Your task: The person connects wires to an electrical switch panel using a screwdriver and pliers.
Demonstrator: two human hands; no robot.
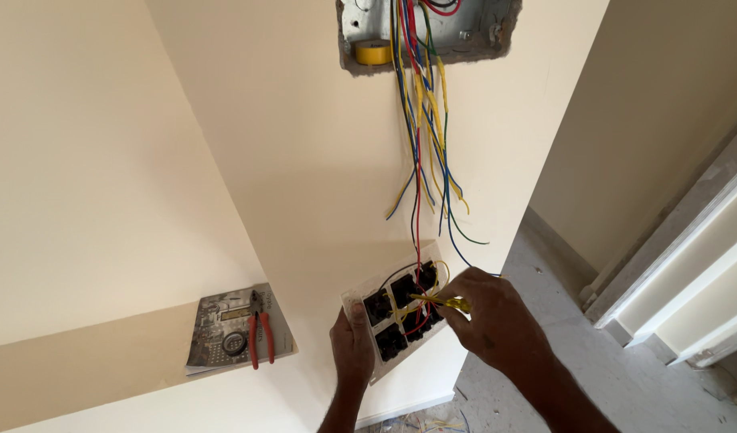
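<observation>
The right hand is nearest, its fingers pinched shut on a yellow-handled screwdriver whose tip lies across the back of a switch plate. The left hand grips that plate by its lower left edge, thumb over the rim, holding it tilted out from the cream wall. The plate is a pale, translucent rectangle with four black switch modules set in its back, two above and two below. Red, yellow and blue wires loop over the modules and run up in a loose bundle to a metal wall box recessed at the top of the wall. A roll of yellow tape sits inside the box at its left. On a ledge to the left, well apart from the hands, red-handled pliers rest on a printed grey booklet. Wire offcuts lie on the floor below.
</observation>
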